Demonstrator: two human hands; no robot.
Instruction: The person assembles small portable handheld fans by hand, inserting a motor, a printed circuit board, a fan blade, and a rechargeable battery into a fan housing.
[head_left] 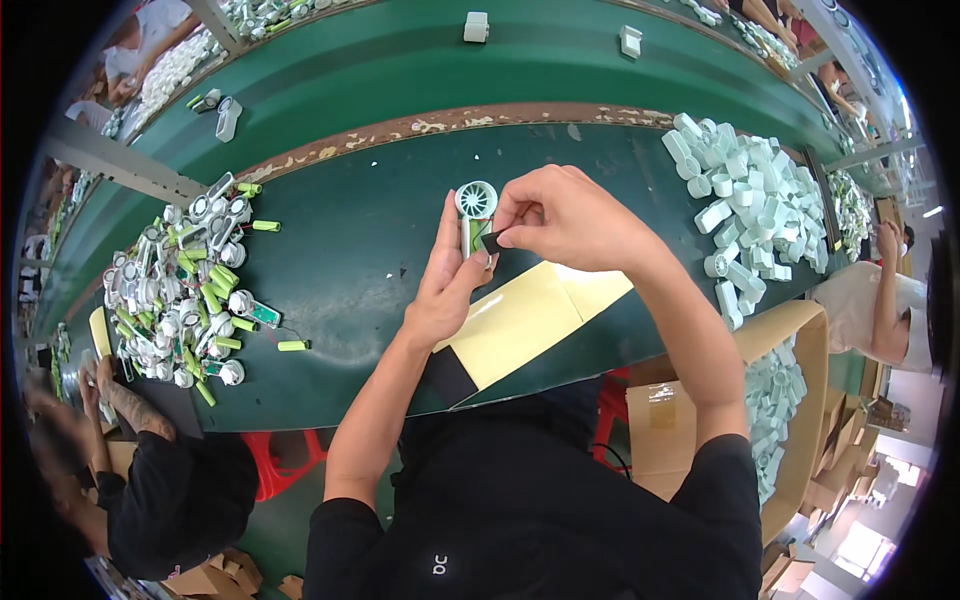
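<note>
My left hand (445, 290) is closed around a small pale-green handheld fan (476, 201), its round grille pointing away from me. In the fan's open handle sits a bright green part, probably a battery, with a thin dark wire beside it. Between thumb and fingers, my right hand (575, 220) pinches a small black piece (492, 242), flat and square-edged, against the handle. Whether the piece touches the green part cannot be made out. Below both hands lies a yellow sheet (530, 318) with a black patch (452, 376) at its near left end.
At left is a heap of fan inner parts (185, 290) with green batteries and wires. Pale-green housings (750, 190) are piled at right, and more fill a cardboard box (815, 400). Beyond the table's raised edge runs a green belt (370, 60). A co-worker (180, 490) sits at left.
</note>
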